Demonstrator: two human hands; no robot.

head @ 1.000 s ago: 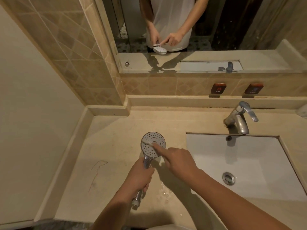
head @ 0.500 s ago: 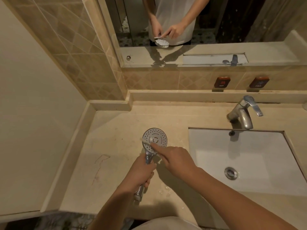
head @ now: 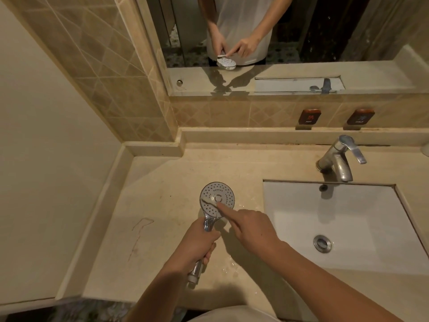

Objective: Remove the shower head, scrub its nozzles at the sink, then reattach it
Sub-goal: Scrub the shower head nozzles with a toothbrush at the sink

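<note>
Left hand (head: 197,244) wrapped tight round the chrome handle of the shower head (head: 217,197), gripping mid-handle, handle end poking out below the fist, nearer the viewer than the sink (head: 348,228). Shower head held over the worktop (head: 151,205), left of the sink, nozzle face up toward the camera, round face tilted slightly. Right hand (head: 253,227) comes in from the sink side, index finger stretched out along a thin pale tool, likely a small brush (head: 210,202), whose tip lies across the nozzle face near its centre; other fingers curled under, so the hand pinches the tool, exact grip hard to see. The two hands sit close together, just left of the sink, not touching each other. Water droplets (head: 228,267) on the worktop just left of the sink's near corner, under the hands. A reddish scribble mark (head: 141,228) on the worktop well left of the sink. Sink is a white rectangular basin set into the worktop, drain (head: 322,243) in the middle. Chrome faucet (head: 340,159) stands behind the sink, lever pointing right. Behind the sink on the tiled wall, two dark tags, "HOT" (head: 310,116) and "COLD" (head: 360,117). Above them the mirror (head: 301,43) reflects both hands, the shower head and a white shirt.
</note>
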